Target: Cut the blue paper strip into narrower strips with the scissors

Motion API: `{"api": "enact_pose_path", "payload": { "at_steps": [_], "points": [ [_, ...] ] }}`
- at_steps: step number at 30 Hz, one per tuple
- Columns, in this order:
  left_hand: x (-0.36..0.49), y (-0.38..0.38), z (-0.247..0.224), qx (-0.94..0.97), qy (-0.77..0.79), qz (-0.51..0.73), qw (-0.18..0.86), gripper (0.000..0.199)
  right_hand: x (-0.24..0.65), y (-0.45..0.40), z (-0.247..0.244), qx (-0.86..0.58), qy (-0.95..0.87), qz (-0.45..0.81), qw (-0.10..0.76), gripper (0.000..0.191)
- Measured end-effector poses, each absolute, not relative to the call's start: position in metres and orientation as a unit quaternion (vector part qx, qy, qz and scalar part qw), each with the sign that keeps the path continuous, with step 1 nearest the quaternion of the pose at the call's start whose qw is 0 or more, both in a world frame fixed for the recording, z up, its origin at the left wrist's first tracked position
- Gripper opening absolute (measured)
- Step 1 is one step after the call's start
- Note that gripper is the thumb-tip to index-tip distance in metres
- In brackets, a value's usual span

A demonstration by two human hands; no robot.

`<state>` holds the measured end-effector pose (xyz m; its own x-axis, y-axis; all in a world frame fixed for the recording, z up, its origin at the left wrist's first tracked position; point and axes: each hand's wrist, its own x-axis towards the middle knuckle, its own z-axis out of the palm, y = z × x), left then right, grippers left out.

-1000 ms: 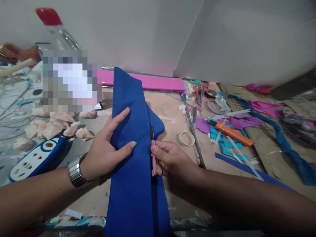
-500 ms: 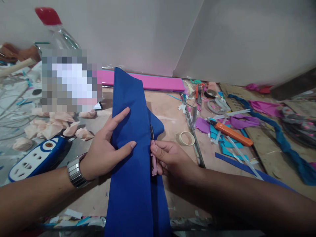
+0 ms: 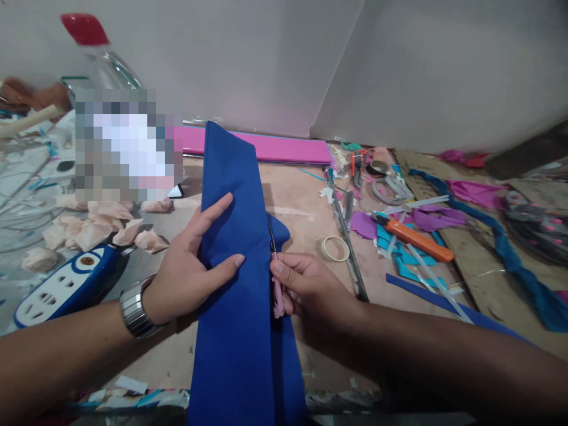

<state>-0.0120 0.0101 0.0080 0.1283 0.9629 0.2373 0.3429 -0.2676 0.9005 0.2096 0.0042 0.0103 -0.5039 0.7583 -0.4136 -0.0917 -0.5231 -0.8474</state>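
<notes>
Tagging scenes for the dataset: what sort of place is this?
Probably a craft or sewing workshop: folded blue material, a pink-handled cutting tool at its edge, and an orange-handled tool among coloured scraps.

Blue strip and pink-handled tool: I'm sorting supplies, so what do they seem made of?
Blue strip: likely cloth, matte, judging by its soft creases; the weave is too fine to tell. Tool's pink handle: probably plastic, smooth and evenly coloured; its narrow, dark blade looks like metal.
</notes>
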Motion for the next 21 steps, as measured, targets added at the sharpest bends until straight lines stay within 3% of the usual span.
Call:
{"api": "enact_pose_path", "payload": {
  "at_steps": [10, 21],
  "points": [
    [-0.0132, 0.0123, 0.0069, 0.681, 0.495, 0.448, 0.300, 0.080, 0.2088, 0.0015, 0.0088, -0.407, -0.386, 0.773, 0.299, 0.045],
    [-0.0131, 0.0133, 0.0080, 0.655, 0.511, 0.454, 0.324, 0.079, 0.2098, 0.0032, 0.0099, -0.410, -0.395, 0.772, 0.284, 0.039]
  ]
}}
